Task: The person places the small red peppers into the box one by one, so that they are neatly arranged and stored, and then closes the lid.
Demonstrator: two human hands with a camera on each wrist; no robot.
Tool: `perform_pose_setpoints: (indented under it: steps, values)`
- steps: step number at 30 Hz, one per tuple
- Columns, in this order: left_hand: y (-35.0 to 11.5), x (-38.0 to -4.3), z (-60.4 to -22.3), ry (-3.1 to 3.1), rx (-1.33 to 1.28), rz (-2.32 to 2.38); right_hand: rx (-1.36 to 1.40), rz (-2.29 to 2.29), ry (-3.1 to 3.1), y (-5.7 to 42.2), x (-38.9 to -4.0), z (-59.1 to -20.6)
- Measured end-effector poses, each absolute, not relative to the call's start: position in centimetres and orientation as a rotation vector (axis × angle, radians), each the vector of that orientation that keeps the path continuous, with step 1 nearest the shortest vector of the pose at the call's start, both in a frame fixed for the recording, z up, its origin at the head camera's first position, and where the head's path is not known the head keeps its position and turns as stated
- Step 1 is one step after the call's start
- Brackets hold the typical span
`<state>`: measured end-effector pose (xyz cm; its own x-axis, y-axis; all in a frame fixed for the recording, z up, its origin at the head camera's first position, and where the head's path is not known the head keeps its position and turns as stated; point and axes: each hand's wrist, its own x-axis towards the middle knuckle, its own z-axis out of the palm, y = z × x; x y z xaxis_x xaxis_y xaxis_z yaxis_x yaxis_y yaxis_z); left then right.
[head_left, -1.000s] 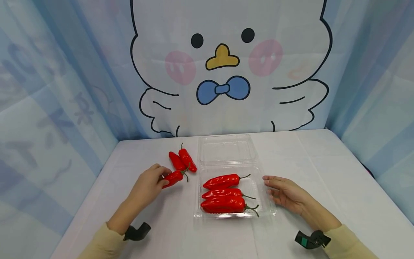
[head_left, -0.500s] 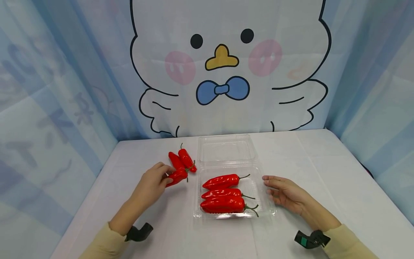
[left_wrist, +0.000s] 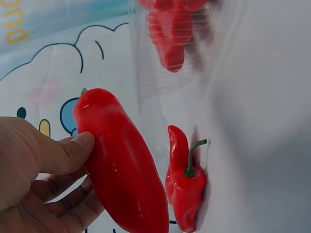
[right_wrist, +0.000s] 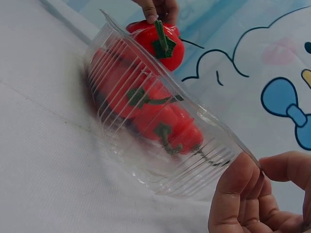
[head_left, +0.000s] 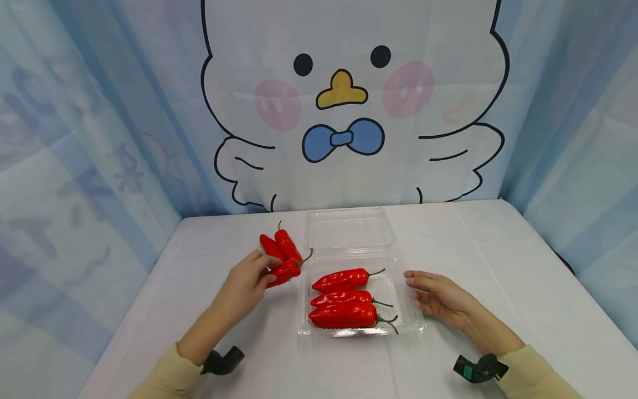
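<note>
My left hand [head_left: 244, 285] pinches a red chili pepper [head_left: 285, 272] between thumb and fingers, its green stem pointing right toward the clear plastic container [head_left: 416, 321]. In the left wrist view the held pepper [left_wrist: 124, 160] hangs above the table at a tilt. Inside the container's base lie three red peppers [head_left: 344, 315], stems to the right. With thumb and fingertips my right hand [head_left: 443, 299] holds the container's right rim, as the right wrist view shows at the rim's corner [right_wrist: 248, 154].
Two more red peppers [head_left: 289, 245] lie on the white table [head_left: 478, 238], left of the container's open lid [head_left: 349, 230]. Behind the table hangs a curtain [head_left: 344, 183] with a cartoon print. A black wrist camera [head_left: 223, 361] sits on my left wrist.
My left hand has moved right with the pepper, bringing its stem to the container's left edge. The right hand stays where it was.
</note>
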<state>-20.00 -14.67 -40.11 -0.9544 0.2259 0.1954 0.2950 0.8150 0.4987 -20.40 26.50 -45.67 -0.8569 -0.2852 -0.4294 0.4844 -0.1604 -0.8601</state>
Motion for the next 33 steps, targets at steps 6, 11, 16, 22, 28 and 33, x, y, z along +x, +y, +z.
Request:
perform_pose_setpoints:
  steps: [6, 11, 16, 22, 28, 33]
  values:
    - [-13.8, -19.8, -40.2, -2.832, -0.463, -0.838, 0.219, -2.063, 1.608, 26.6, -20.4, -45.9]
    - [-13.1, -19.7, -40.1, -2.821, -0.48, -0.849, 0.218, -2.066, 1.602, 26.6, -20.4, -45.9]
    - [-12.4, -19.6, -39.9, -2.817, -0.504, -0.851, 0.218, -2.065, 1.603, 26.6, -20.4, -45.9]
    - [-11.7, -19.7, -39.9, -2.799, -0.54, -0.858, 0.213, -2.067, 1.599, 26.6, -20.4, -45.9]
    - [-10.9, -19.7, -39.9, -2.78, -0.595, -0.867, 0.216, -2.07, 1.599, 26.6, -20.4, -45.9]
    - [-10.2, -19.8, -39.9, -2.75, -0.644, -0.892, 0.218, -2.071, 1.603, 26.6, -20.3, -45.9]
